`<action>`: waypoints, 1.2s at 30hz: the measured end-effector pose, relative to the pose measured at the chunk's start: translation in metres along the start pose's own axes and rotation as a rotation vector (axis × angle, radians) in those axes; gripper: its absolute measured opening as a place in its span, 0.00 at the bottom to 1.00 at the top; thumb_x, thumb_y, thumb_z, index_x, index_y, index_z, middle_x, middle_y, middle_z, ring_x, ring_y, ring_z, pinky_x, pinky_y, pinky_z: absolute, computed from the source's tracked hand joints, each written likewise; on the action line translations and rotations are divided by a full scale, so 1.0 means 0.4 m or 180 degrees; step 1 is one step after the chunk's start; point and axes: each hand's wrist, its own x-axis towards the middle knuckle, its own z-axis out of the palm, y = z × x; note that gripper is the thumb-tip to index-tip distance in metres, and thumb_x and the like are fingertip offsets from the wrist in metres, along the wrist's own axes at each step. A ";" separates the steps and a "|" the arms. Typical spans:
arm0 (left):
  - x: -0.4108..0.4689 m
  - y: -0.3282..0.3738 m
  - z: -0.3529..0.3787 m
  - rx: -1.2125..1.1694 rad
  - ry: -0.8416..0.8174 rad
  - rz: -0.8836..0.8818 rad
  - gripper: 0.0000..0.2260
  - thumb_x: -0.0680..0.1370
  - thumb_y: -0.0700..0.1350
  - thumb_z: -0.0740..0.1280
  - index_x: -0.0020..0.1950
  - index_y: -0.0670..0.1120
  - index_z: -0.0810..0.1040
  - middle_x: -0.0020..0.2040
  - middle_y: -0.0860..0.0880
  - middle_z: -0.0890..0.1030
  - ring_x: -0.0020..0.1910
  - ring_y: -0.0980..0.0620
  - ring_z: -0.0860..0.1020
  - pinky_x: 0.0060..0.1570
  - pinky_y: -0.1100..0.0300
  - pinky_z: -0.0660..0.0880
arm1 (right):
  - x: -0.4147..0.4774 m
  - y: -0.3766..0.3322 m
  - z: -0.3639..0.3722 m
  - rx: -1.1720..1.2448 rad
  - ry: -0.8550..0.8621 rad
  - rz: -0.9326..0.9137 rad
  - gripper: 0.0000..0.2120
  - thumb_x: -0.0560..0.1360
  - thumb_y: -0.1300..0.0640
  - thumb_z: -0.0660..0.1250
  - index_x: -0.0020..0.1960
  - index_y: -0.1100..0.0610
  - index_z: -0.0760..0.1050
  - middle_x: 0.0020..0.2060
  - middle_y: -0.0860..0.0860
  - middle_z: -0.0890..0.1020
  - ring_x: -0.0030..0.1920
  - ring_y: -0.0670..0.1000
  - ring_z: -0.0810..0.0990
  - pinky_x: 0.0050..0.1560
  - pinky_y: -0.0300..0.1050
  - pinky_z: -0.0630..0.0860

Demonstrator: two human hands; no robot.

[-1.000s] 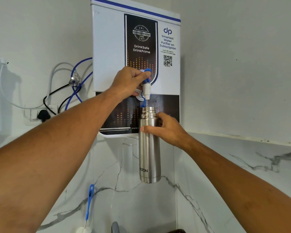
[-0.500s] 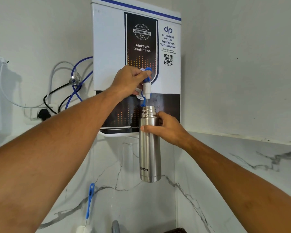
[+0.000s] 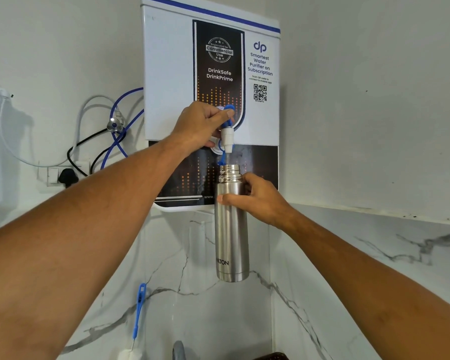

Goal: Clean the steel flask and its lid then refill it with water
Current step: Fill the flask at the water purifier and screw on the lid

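Note:
My right hand grips the upper part of the steel flask and holds it upright in the air, its open threaded mouth just under the white tap of the wall-mounted water purifier. My left hand holds the tap's blue lever, thumb on top. A thin stream of water runs from the spout into the flask mouth. The flask's lid is not in view.
A blue-handled bottle brush leans against the marble wall at the lower left. Blue, white and black hoses and a plug socket hang left of the purifier. A marble ledge runs along the right wall. A tap spout shows at the bottom edge.
Both hands and the flask stay where they were; only the view has shifted slightly.

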 end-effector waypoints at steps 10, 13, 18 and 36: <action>0.002 -0.003 0.000 0.0015 -0.0002 0.0008 0.13 0.83 0.53 0.69 0.55 0.45 0.87 0.49 0.44 0.88 0.45 0.48 0.88 0.48 0.42 0.86 | 0.002 0.002 -0.001 -0.0036 0.0000 -0.0006 0.28 0.73 0.42 0.77 0.68 0.52 0.74 0.55 0.46 0.83 0.52 0.45 0.82 0.49 0.39 0.79; 0.003 -0.004 0.000 0.0013 -0.0011 0.0010 0.13 0.83 0.53 0.69 0.55 0.45 0.87 0.50 0.45 0.88 0.45 0.49 0.88 0.49 0.42 0.86 | 0.003 0.000 -0.001 -0.0040 -0.0007 -0.0015 0.28 0.73 0.42 0.77 0.68 0.52 0.73 0.54 0.46 0.82 0.52 0.45 0.82 0.48 0.37 0.78; 0.003 -0.003 0.001 0.0057 0.0016 0.0018 0.14 0.83 0.53 0.69 0.56 0.45 0.87 0.49 0.46 0.88 0.45 0.50 0.88 0.48 0.43 0.86 | 0.001 0.000 0.000 -0.0042 -0.0008 -0.0009 0.28 0.73 0.43 0.77 0.68 0.52 0.74 0.53 0.45 0.82 0.51 0.44 0.81 0.46 0.36 0.76; 0.005 -0.005 0.001 0.0023 0.0010 0.0006 0.15 0.83 0.54 0.69 0.55 0.43 0.87 0.49 0.44 0.88 0.44 0.49 0.88 0.48 0.42 0.86 | 0.002 -0.002 -0.001 -0.0072 -0.0014 -0.0008 0.28 0.73 0.42 0.77 0.68 0.52 0.74 0.54 0.46 0.82 0.51 0.44 0.81 0.46 0.36 0.76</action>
